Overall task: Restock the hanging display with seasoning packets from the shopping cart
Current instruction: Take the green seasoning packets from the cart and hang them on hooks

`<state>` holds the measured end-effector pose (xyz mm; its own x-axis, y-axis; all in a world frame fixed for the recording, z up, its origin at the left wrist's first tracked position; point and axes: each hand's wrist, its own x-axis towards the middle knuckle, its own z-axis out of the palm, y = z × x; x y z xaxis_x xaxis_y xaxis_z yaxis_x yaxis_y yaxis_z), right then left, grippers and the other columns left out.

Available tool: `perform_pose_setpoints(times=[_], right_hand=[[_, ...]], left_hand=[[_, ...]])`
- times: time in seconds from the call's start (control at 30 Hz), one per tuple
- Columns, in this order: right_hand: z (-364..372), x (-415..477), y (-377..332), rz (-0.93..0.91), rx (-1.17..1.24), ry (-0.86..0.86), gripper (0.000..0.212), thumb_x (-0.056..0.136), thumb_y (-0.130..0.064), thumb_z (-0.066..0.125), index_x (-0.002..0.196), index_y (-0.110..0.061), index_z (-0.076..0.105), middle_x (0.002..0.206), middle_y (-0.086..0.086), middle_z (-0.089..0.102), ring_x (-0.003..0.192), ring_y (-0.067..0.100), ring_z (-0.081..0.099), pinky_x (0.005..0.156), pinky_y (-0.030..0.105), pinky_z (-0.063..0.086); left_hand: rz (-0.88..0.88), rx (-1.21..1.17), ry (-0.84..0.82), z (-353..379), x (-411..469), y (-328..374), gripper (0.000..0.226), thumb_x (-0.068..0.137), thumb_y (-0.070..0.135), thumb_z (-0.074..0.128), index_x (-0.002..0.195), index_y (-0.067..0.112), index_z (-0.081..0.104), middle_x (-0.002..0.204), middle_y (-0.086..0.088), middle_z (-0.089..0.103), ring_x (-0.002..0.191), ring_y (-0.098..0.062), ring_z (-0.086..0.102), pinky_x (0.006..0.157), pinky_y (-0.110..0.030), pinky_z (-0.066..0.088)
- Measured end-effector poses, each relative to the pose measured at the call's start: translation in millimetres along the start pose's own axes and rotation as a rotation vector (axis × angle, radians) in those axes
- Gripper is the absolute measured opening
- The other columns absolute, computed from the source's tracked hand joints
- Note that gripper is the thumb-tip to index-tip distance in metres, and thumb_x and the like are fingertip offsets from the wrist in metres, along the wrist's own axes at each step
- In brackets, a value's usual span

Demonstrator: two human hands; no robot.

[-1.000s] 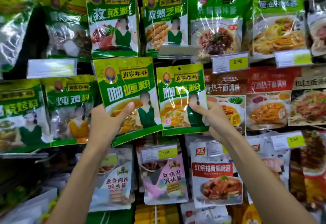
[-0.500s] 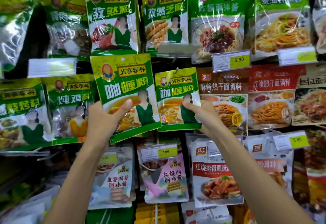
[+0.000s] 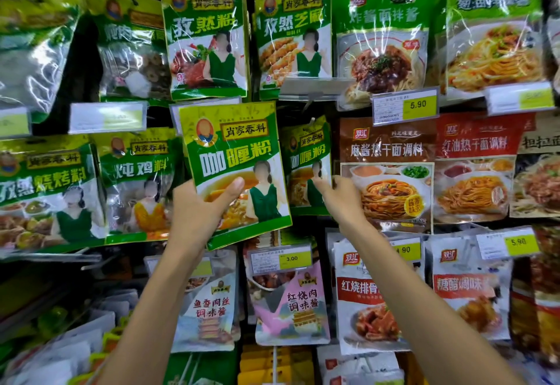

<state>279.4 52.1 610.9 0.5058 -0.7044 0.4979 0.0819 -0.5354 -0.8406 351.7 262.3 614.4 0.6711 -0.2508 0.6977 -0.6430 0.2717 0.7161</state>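
My left hand (image 3: 200,206) grips a green and yellow curry powder packet (image 3: 233,154) by its lower left part, thumb across the front, and holds it up before the display. A second packet of the same kind (image 3: 306,154) hangs on a peg just to the right, set further back. My right hand (image 3: 339,196) pinches that hanging packet at its lower right edge. The shopping cart is out of view.
Rows of hanging seasoning packets fill the wall: green cumin packets (image 3: 206,33) above, brown and red noodle sauce packets (image 3: 388,169) to the right, white sauce packets (image 3: 291,299) below. Yellow price tags (image 3: 406,105) stick out on the peg ends.
The hanging curry packet has slid back along its peg under my right hand. My left hand has brought its packet rightward, closer to that peg.
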Motion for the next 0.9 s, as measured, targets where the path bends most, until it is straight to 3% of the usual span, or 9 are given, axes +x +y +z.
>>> perform_pose_setpoints(times=[0.07,0.13,0.23,0.33,0.43,0.57,0.67,0.8,0.9], right_hand=[[-9,-17,3,-0.089,-0.04,0.064,0.016,0.099,-0.022,0.053,0.094,-0.009,0.062,0.08,-0.001,0.061,0.071,0.005,0.056,0.068,0.029,0.048],[-15,-34,3,-0.166,-0.011,0.184,0.026,0.1,-0.017,0.051,0.122,-0.006,0.057,0.111,0.004,0.064,0.102,0.014,0.059,0.091,0.028,0.048],[-22,-50,-6,-0.242,0.121,0.204,0.021,0.1,-0.021,0.051,0.117,-0.012,0.061,0.109,0.0,0.067,0.1,0.009,0.062,0.086,0.019,0.049],[-27,-52,-17,-0.096,0.453,-0.114,0.028,0.095,-0.037,0.054,0.104,-0.014,0.067,0.098,0.001,0.073,0.096,0.013,0.068,0.083,0.027,0.056],[-27,-51,-19,-0.068,0.458,-0.268,0.052,0.078,-0.049,0.062,0.106,-0.006,0.068,0.105,0.011,0.073,0.102,0.024,0.068,0.088,0.039,0.055],[-29,-47,-15,-0.051,0.515,-0.242,0.018,0.09,-0.024,0.064,0.098,-0.009,0.07,0.09,0.002,0.076,0.083,0.014,0.072,0.066,0.026,0.058],[-30,-43,-12,-0.036,0.514,-0.234,0.02,0.093,-0.019,0.061,0.103,-0.004,0.069,0.098,0.007,0.075,0.087,0.016,0.071,0.076,0.03,0.059],[-35,-37,-7,0.005,0.521,-0.185,0.018,0.094,-0.017,0.061,0.099,-0.002,0.068,0.096,0.009,0.071,0.088,0.017,0.067,0.078,0.03,0.056],[-39,-31,-4,0.015,0.492,-0.15,0.012,0.093,-0.019,0.063,0.093,-0.008,0.068,0.092,0.005,0.072,0.088,0.014,0.067,0.075,0.022,0.054]], left_hand=[[-0.013,-0.011,-0.008,2,-3,-1,0.031,0.066,0.041,0.075,0.094,0.03,0.068,0.094,0.006,0.075,0.091,-0.014,0.07,0.078,-0.032,0.055],[-0.036,-0.019,-0.018,7,-5,-2,0.028,0.065,0.043,0.075,0.088,0.03,0.067,0.085,0.004,0.075,0.08,-0.015,0.07,0.064,-0.027,0.056],[-0.065,-0.033,-0.069,18,-11,-1,0.017,0.066,0.044,0.075,0.078,0.034,0.07,0.064,0.011,0.068,0.057,-0.006,0.061,0.048,-0.019,0.047],[-0.127,-0.049,-0.124,34,-16,0,0.02,0.064,0.045,0.076,0.079,0.032,0.07,0.077,0.001,0.074,0.073,-0.021,0.069,0.066,-0.038,0.055],[-0.153,-0.081,-0.178,48,-17,0,0.016,0.07,0.035,0.078,0.078,0.025,0.068,0.074,-0.002,0.074,0.075,-0.027,0.07,0.068,-0.04,0.054],[-0.129,-0.066,-0.231,60,-15,1,0.012,0.076,0.031,0.076,0.075,0.026,0.065,0.068,0.006,0.072,0.066,-0.011,0.068,0.061,-0.022,0.054],[-0.08,0.08,-0.248,57,-10,3,0.024,0.08,0.04,0.071,0.074,0.017,0.064,0.063,0.005,0.068,0.06,-0.008,0.063,0.059,-0.02,0.052],[0.238,0.351,0.08,39,7,10,0.022,0.092,0.034,0.061,0.095,0.013,0.068,0.079,0.014,0.064,0.072,0.005,0.06,0.067,-0.011,0.05],[0.603,0.588,0.363,26,27,23,0.02,0.097,0.023,0.052,0.102,0.009,0.066,0.09,-0.001,0.065,0.083,-0.017,0.059,0.073,-0.022,0.044]])
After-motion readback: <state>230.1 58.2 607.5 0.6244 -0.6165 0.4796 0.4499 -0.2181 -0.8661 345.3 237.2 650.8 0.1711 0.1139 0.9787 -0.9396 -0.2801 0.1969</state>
